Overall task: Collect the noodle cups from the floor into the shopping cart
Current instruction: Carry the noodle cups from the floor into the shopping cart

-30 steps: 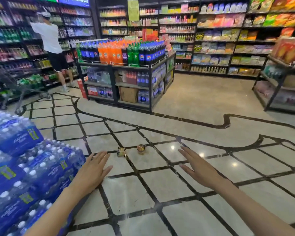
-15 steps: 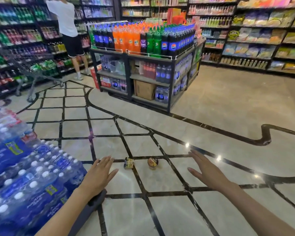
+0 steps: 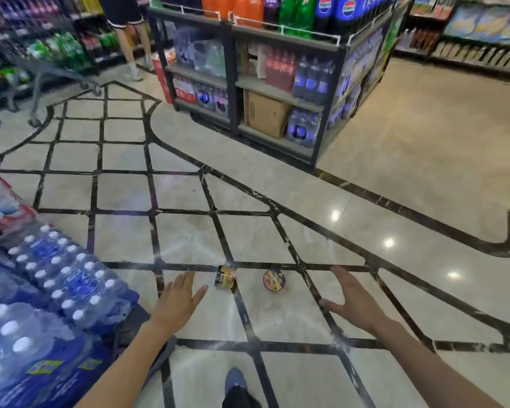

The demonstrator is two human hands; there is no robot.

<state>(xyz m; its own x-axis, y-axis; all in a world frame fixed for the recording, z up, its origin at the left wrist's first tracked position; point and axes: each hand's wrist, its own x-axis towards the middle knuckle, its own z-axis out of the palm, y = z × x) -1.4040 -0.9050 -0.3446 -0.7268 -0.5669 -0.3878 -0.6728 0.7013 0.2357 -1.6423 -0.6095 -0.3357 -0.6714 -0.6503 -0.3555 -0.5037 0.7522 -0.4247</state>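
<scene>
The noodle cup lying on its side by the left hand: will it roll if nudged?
Likely yes: the noodle cup lies on its round wall on glossy floor, so it may roll, curving. Probably light, thin-walled; the open left hand should grip gently.

Glossy tiled floor (image 3: 409,160) (black grid lines), two noodle cups (image 3: 226,277) apart.

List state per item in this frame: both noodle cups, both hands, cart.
Left noodle cup: on floor, tipped on its side, untouched.
Right noodle cup: on floor, tilted with lid showing, untouched.
Left hand: open, empty, short of the left cup.
Right hand: open, empty, right of both cups.
Shopping cart: far left by shelves, blurred, contents unclear.
</scene>
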